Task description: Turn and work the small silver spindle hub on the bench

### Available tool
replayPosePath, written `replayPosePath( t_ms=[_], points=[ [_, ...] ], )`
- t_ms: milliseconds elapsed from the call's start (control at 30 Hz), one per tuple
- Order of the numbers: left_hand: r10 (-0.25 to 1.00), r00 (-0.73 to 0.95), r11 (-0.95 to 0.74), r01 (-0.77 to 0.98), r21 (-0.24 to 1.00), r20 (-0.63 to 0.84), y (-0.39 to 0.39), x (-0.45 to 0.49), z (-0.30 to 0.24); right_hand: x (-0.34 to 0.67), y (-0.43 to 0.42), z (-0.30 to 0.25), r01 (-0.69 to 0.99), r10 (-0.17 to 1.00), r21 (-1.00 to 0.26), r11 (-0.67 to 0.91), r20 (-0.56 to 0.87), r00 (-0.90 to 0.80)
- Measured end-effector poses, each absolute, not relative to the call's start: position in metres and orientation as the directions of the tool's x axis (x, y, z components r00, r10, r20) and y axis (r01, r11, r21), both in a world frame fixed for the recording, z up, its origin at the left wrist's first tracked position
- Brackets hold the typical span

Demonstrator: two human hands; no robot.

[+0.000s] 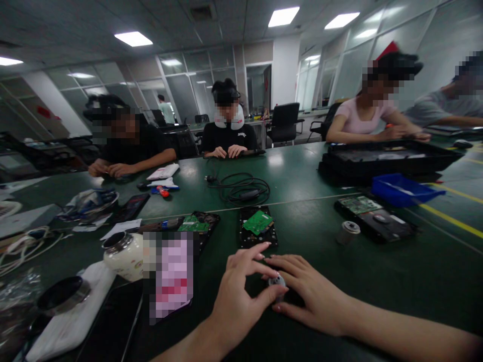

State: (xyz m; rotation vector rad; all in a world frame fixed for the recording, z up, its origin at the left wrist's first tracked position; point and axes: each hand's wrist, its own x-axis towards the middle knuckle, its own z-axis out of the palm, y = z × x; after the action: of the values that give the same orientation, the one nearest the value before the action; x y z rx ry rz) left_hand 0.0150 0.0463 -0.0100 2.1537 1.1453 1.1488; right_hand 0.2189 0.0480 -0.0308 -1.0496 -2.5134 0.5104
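Both of my hands meet around a small silver cylinder (278, 281) with a round end face, which looks like a little electric motor. My left hand (237, 286) pinches its top between thumb and forefinger, the other fingers raised. From the other side, my right hand (313, 294) curls its fingers and thumb about the cylinder, partly hiding it. A similar silver motor (349, 232) stands upright on the table, to the right of my hands. Just beyond my fingers lies a black casing (244, 240) with a green circuit board (258, 222) on it.
Left are a cream jar (126, 256), a pink packet (173, 281), a dark tablet-like slab (113, 322) and a second board (194, 223). Ahead lies a coiled black cable (241, 188). Right, a blue tray (402, 190) sits behind another board unit (377, 218). Several people sit around the table.
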Motion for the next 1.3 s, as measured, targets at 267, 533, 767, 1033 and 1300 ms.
replayPosePath(
  t_ms=[267,533,767,1033,1300],
  points=[
    [0.851,0.072,-0.483,0.494,0.723,0.52,0.064,0.004,-0.02,0.219,0.048,-0.029,0.627,0.746,-0.451,0.635,0.146,-0.65],
    [0.925,0.18,-0.358,0.704,0.613,0.334,0.075,-0.005,-0.04,0.218,0.048,-0.027,0.638,0.748,-0.444,0.629,0.122,-0.652],
    [0.895,0.164,-0.429,0.573,0.698,0.415,0.065,0.001,-0.026,0.219,0.049,-0.029,0.611,0.737,-0.461,0.643,0.156,-0.658],
    [0.835,0.273,-0.549,0.459,0.698,0.477,0.042,0.014,-0.009,0.22,0.049,-0.036,0.603,0.727,-0.439,0.666,0.204,-0.655],
    [0.756,0.408,-0.653,0.411,0.636,0.512,0.04,0.014,-0.009,0.219,0.048,-0.032,0.596,0.72,-0.439,0.672,0.2,-0.664]
  ],
)
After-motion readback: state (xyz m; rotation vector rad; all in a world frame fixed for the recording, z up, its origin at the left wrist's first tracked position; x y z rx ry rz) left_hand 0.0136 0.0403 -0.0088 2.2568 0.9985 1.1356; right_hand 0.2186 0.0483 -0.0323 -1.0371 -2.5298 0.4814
